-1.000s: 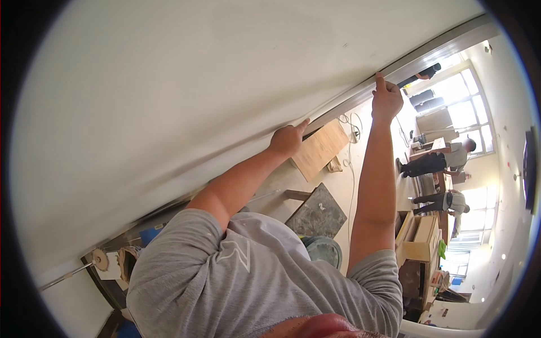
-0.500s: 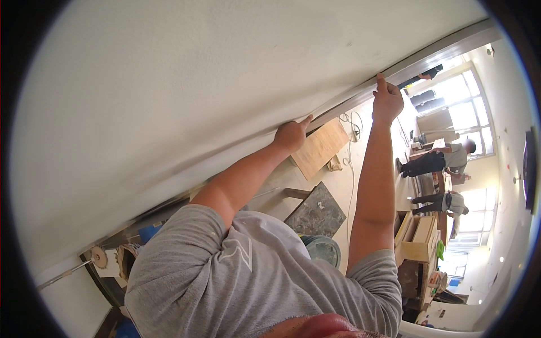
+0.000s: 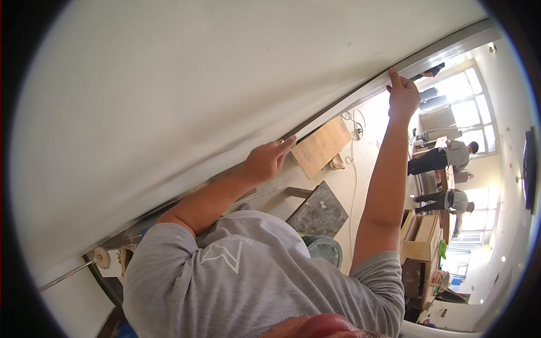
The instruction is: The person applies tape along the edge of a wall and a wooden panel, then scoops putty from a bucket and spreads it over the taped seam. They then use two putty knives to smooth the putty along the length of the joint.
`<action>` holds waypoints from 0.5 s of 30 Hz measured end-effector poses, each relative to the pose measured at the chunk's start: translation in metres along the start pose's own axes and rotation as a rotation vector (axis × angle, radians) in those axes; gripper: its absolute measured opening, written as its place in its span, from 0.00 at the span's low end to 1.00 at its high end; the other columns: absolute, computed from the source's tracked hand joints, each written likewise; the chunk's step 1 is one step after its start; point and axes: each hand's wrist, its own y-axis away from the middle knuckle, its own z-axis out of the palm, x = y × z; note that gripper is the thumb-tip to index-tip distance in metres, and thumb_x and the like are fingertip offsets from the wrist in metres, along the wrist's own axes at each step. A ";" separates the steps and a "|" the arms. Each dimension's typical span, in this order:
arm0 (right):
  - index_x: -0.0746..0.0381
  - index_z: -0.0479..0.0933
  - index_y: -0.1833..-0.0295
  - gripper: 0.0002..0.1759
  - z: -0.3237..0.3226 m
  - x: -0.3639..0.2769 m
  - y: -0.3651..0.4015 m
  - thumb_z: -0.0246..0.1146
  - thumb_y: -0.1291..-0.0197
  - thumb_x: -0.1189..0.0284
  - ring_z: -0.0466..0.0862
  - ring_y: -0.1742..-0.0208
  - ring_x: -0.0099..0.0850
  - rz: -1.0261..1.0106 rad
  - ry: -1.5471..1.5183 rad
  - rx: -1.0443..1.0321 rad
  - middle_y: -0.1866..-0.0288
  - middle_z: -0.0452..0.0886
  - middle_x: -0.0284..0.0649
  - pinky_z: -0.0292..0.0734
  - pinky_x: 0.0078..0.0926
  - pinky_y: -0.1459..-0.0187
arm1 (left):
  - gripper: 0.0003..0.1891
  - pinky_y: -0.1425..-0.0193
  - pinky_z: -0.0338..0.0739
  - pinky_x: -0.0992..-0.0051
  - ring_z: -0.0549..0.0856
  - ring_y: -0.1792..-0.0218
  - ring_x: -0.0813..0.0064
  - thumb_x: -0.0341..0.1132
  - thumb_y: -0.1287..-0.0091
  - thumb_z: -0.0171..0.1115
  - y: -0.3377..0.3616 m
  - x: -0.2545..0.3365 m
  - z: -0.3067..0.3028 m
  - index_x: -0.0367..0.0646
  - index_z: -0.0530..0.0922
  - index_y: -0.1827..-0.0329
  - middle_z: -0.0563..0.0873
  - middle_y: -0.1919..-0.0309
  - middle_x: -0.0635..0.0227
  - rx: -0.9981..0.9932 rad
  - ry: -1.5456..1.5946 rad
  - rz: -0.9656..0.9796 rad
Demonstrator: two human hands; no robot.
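Observation:
A long pale grey strip (image 3: 451, 49) runs along the edge of a large off-white panel (image 3: 225, 73), with a dark line between the two. My right hand (image 3: 404, 100) reaches up to the strip; its index finger is stretched out with the tip on the strip, the other fingers partly curled. Lower along the same edge, my left hand (image 3: 264, 162) has its fingers extended, their tips at the panel's edge near the strip's lower part. Neither hand visibly grips anything.
Below the edge are a wooden board (image 3: 322, 147), a dark stained square top (image 3: 318, 209) and a round greenish container lid (image 3: 324, 252). A cable (image 3: 353, 186) lies on the floor. Wooden drawers (image 3: 421, 236) stand at right; two people (image 3: 459, 155) work beyond, near windows.
My left hand has slid down and left along the edge, its fingers now straighter. My right hand has moved slightly up and right along the strip. The dark line beside the strip shows more.

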 end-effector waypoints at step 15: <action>0.69 0.87 0.66 0.25 0.002 -0.003 0.002 0.76 0.47 0.53 0.86 0.65 0.34 -0.065 0.162 0.043 0.69 0.88 0.44 0.80 0.32 0.54 | 0.24 0.64 0.79 0.57 0.84 0.71 0.54 0.36 0.25 0.57 -0.052 -0.035 0.063 0.59 0.73 0.26 0.82 0.73 0.55 -0.119 -0.029 -0.163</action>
